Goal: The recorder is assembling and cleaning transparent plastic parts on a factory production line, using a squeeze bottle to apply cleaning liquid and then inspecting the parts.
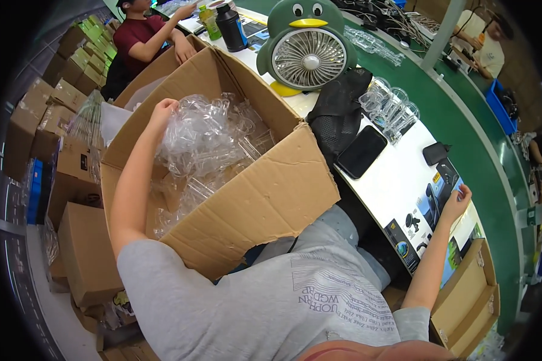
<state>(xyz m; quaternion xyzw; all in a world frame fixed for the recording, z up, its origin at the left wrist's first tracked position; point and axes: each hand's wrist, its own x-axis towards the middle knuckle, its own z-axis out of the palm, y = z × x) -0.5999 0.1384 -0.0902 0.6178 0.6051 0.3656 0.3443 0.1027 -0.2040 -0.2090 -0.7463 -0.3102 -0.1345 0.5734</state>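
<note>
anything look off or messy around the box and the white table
Mostly orderly. The big cardboard box sits tilted with its flaps splayed, clear plastic pieces jumbled inside where the left hand reaches. The right hand rests on printed cards that overhang the white table edge.

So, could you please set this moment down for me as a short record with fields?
Left hand: left hand reaches into the open cardboard box, fingers on the clear plastic pieces piled inside.
Right hand: right hand rests on the printed sheets at the white bench edge.
On the bench: penguin-shaped desk fan, black phone, black mesh fabric, clear plastic parts, dark bottle.
Beyond: green conveyor belt; a person in a dark red shirt seated behind the box.
</note>
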